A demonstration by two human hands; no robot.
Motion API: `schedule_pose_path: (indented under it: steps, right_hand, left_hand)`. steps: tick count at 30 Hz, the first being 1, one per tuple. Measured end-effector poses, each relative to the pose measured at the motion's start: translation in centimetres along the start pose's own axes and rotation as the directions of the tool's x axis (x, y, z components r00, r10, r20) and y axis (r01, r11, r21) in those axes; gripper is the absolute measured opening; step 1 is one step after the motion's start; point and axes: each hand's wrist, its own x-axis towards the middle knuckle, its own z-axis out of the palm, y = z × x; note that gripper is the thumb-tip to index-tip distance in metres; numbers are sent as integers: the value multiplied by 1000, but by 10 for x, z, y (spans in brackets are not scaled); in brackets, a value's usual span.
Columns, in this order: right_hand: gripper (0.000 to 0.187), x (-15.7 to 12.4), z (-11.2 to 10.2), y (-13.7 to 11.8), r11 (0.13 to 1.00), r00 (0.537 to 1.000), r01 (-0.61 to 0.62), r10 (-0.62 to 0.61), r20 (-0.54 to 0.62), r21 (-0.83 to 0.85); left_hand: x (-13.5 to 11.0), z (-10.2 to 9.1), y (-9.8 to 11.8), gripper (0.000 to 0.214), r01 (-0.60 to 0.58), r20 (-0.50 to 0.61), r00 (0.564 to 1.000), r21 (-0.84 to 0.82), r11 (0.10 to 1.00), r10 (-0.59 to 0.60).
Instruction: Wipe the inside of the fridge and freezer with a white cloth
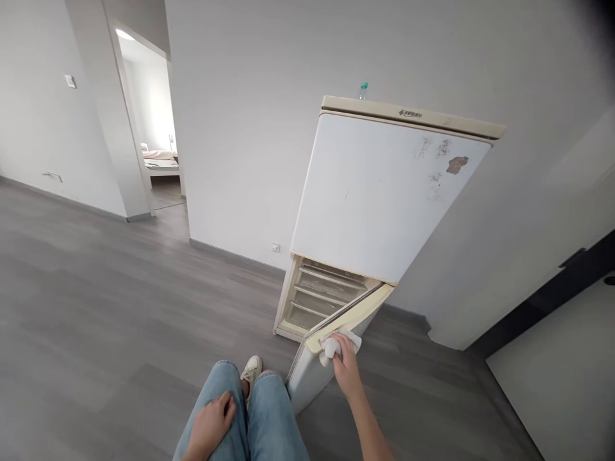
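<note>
A tall white fridge [384, 192] stands against the wall, its upper door closed and scuffed near the top right. Its lower door [331, 333] hangs open toward me, showing several pale drawers [317, 294] inside. My right hand [343, 365] grips a white cloth [331, 346] pressed on the top edge of that open lower door. My left hand [211, 422] rests flat on my left thigh, fingers loosely spread, holding nothing. I crouch in blue jeans, one pale shoe [252, 370] showing between my knees.
A small bottle with a green cap [364, 89] stands on top of the fridge. Grey wood-look floor [120, 307] stretches left. A doorway [154, 141] at the back left opens into a room with a bed. A dark-edged white door or panel [567, 346] is at the right.
</note>
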Motion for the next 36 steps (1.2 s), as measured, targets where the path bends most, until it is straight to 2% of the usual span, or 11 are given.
schedule_pose_path:
  steps: [3, 5, 8, 10, 12, 16, 20, 22, 26, 30, 36]
  right_hand:
    - [25, -17, -24, 4, 988, 996, -85, 89, -27, 128]
    - [31, -27, -45, 11, 947, 971, -213, 233, -58, 242]
    - [46, -44, -83, 27, 813, 860, -401, 493, -133, 422]
    - [54, -55, -113, 35, 754, 777, -439, 592, -215, 488]
    - [59, -67, -144, 38, 762, 724, -438, 614, -316, 477]
    - [64, -85, -191, 19, 828, 692, -411, 556, -461, 381]
    - [67, -93, -202, -14, 787, 618, -599, 570, -541, 145]
    - [68, -93, -191, -23, 739, 650, -671, 555, -518, -51]
    - [74, -87, -159, -16, 746, 804, -591, 513, -301, -306]
    - [74, -87, -151, 5, 661, 811, -585, 487, -326, -470]
    - [75, -94, -176, 30, 673, 811, -582, 521, -265, -457]
  left_hand:
    - [1, 0, -2, 39, -6, 15, 1000, -3, 1000, 6]
    - [2, 0, -3, 39, -8, 27, 1000, -7, 1000, 9]
    - [4, -1, -4, 39, -15, 36, 999, -16, 1000, 16]
    - [5, 0, -6, 39, -18, 36, 999, -20, 1000, 19]
    - [6, 2, -7, 38, -13, 37, 999, -19, 1000, 13]
    - [9, 6, -10, 38, -11, 52, 999, -18, 1000, 12]
    - [12, 7, -8, 38, -7, 70, 998, -23, 1000, 9]
    - [13, 6, -7, 38, -11, 72, 997, -25, 1000, 13]
    - [13, 4, -5, 37, -13, 78, 997, -22, 1000, 14]
    - [13, 4, -5, 38, -6, 92, 996, -5, 1000, 7]
    - [14, 4, -4, 38, 2, 92, 996, 18, 1000, -4]
